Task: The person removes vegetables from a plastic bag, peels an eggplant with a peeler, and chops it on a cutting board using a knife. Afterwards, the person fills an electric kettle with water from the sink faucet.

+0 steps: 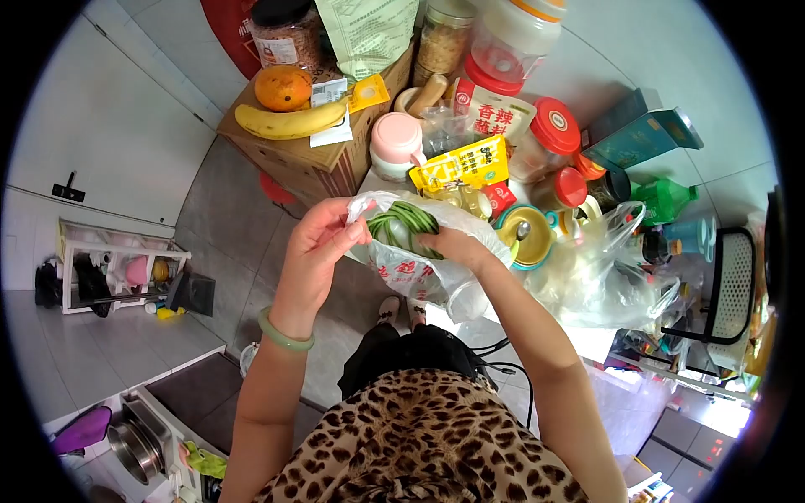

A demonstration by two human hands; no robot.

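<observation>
Pinches the rim of a thin white plastic bag (408, 272) at its 10 o'clock side with the left hand (324, 235), thumb and fingers narrow on the film, a pale green bangle (286, 333) around that wrist. Reaches into the open mouth from 3 o'clock with the right hand (457, 248), fingers touching the long green beans (402, 221); cannot tell from the view how tightly, with the fingertips partly hidden. Shows the beans looped in a bundle inside the bag, toward 12 o'clock, above red print on the film. Taking the bag as centre, has a cardboard box (293, 161) at 10 to 11 o'clock, bearing a mango (283, 88) and a banana (289, 122); a pink-lidded cup (396, 147) at 12; a yellow packet (465, 164) at 1; a red-lidded jar (554, 126) between 1 and 2, farther out. Includes a yellow-and-teal bowl (535, 251) near 3 o'clock, with a spoon (523, 230) in it, and crumpled clear plastic bags (591, 277) just beyond. Wears leopard-print clothing (419, 436) at 6 o'clock.
</observation>
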